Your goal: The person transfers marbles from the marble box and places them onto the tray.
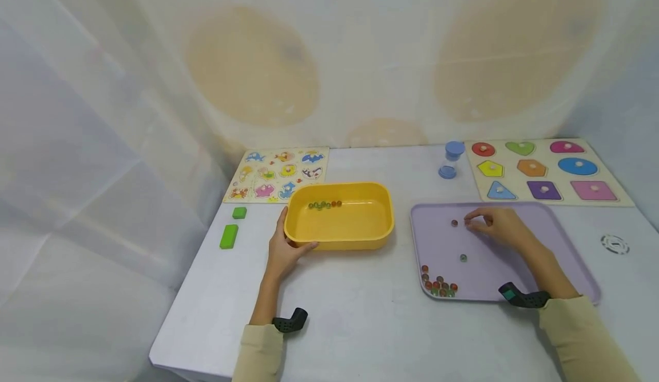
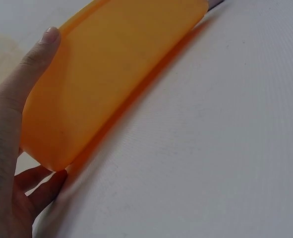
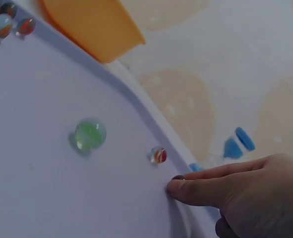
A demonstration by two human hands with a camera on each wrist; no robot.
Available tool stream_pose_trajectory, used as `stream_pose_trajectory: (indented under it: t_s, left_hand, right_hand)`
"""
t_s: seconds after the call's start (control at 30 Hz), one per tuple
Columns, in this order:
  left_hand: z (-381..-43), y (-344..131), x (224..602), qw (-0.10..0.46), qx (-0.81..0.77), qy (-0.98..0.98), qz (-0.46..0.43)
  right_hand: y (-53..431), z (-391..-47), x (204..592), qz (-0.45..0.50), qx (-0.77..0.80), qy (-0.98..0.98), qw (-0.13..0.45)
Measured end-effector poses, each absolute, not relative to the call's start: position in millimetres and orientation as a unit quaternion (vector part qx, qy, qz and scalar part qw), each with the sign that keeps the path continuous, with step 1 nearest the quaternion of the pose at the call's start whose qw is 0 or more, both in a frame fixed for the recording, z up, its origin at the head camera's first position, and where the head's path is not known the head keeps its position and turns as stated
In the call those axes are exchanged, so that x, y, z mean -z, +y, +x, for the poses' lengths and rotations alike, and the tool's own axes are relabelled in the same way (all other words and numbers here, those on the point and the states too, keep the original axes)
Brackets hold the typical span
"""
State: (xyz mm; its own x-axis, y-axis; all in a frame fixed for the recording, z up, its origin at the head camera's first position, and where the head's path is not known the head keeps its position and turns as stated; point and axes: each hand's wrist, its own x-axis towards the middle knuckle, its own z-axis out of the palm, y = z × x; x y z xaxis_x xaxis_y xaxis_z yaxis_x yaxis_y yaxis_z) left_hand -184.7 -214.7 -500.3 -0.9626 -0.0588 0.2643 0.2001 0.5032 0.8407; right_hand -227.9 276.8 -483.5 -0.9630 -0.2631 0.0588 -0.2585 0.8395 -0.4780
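My left hand [image 1: 282, 256] grips the left end of a yellow plastic tub [image 1: 345, 245], its thumb at the near rim and fingertips under the bottom corner in the left wrist view. Inside, green and orange marbles [image 1: 322, 205] lie in a row near the far left. Over the far part of a lilac tray [image 1: 437, 239], my right hand [image 1: 501, 226] pinches a small marble [image 3: 178, 177] between thumb and forefinger, mostly hidden by them. Beside it lie a red-and-white marble [image 3: 159, 155] and a green one [image 3: 90, 134]. Several more marbles [image 1: 437, 286] cluster in the tray's near left corner.
Behind the tub lies an animal peg puzzle [image 1: 265, 190]; a shapes peg puzzle [image 1: 556, 183] is at the back right. A blue sand timer [image 1: 451, 160] stands beyond the tray. Two green blocks [image 1: 229, 236] lie left, a round black-and-white disc [image 1: 615, 244] right.
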Motion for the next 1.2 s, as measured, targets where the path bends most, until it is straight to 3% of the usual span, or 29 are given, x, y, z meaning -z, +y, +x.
stream_pose_trajectory:
  t_s: [0.17, 0.37, 0.73, 0.97, 1.2]
  left_hand:
    - [-187.3, -216.4, 506.4, 0.141, 0.498, -0.854, -0.050]
    - [-183.4, -214.5, 496.1, 0.139, 0.499, -0.853, -0.057]
    - [-187.1, -220.2, 507.7, 0.144, 0.503, -0.850, -0.062]
    - [-186.6, -222.7, 508.7, 0.143, 0.506, -0.849, -0.059]
    - [-184.9, -218.8, 501.5, 0.125, 0.510, -0.849, -0.054]
  right_hand:
    - [275.8, -224.4, 486.8, -0.141, 0.249, 0.958, -0.013]
    - [252.3, -227.5, 462.4, -0.153, 0.280, 0.947, -0.045]
    - [130.9, -264.8, 420.3, -0.245, 0.346, 0.904, -0.051]
    - [48.3, -299.2, 423.6, -0.304, 0.324, 0.896, 0.005]
    - [15.3, -318.1, 447.8, -0.313, 0.282, 0.903, 0.085]
